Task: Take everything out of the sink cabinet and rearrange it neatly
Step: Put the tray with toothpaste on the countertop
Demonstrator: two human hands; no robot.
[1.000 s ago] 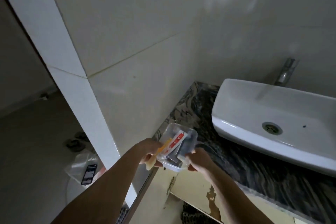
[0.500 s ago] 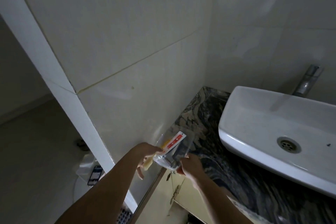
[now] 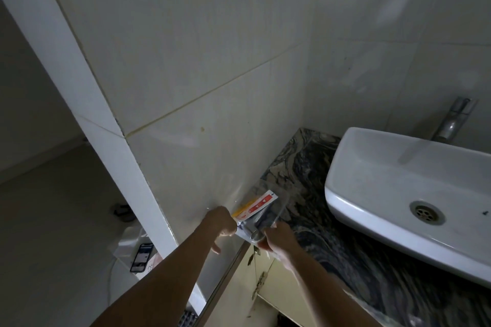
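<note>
The clear plastic container [image 3: 261,214] with a red-and-white packet inside sits between both hands, the left hand [image 3: 221,223] curled on its left edge and the right hand [image 3: 279,237] pinching its near right corner, over the dark marble counter [image 3: 332,233].

- The white sink [image 3: 414,183] sits on a dark marbled counter [image 3: 313,167], with a metal tap [image 3: 451,119] behind it.
- Left of the sink, at the counter's near corner, both hands grip a clear plastic container [image 3: 261,216].
- The left hand [image 3: 221,221] holds the side away from the sink; the right hand [image 3: 279,236] holds the nearer side.
- A red-and-white packet [image 3: 259,204] lies inside.
</note>
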